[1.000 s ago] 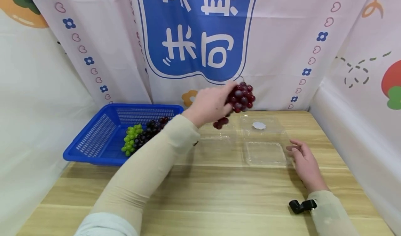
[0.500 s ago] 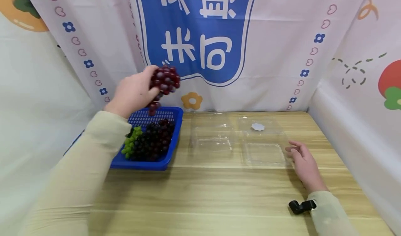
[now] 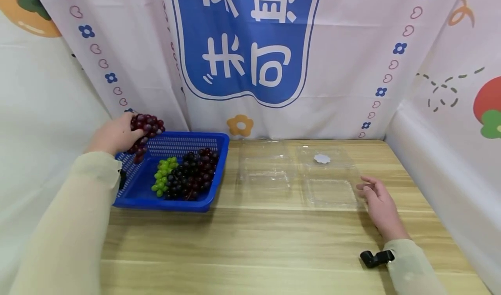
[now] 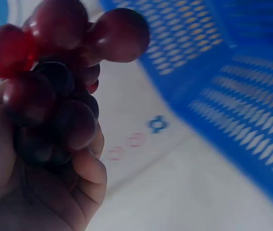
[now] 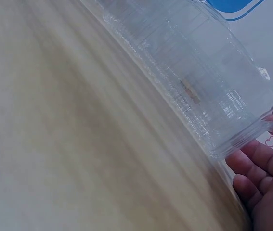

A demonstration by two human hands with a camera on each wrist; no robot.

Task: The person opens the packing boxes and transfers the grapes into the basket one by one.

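Observation:
A bunch of red grapes (image 3: 148,124) is gripped in my left hand (image 3: 113,135), raised over the far left corner of the blue plastic basket (image 3: 164,206). The left wrist view shows thumb and fingers wrapped round the grapes (image 4: 54,96), with the basket's slotted wall (image 4: 252,110) to the right. Inside the basket lie green grapes (image 3: 164,176), black grapes (image 3: 180,173) and dark red grapes (image 3: 204,169). My right hand (image 3: 380,206) rests at the right side of a clear plastic box (image 3: 330,192), fingers loosely bent. In the right wrist view, its fingertips are right at the box's (image 5: 189,72) rim.
Left of that box stands a second clear box (image 3: 266,179) with its lid raised. A white scalloped label (image 3: 322,159) is on the first box's lid. The wooden table (image 3: 250,247) ends at a printed cloth (image 3: 344,68) behind, with white cloth walls at both sides.
My left hand has carried the red grapes leftward from above the clear boxes, across the basket, and lowered them at its far left corner. The right hand has stayed in place.

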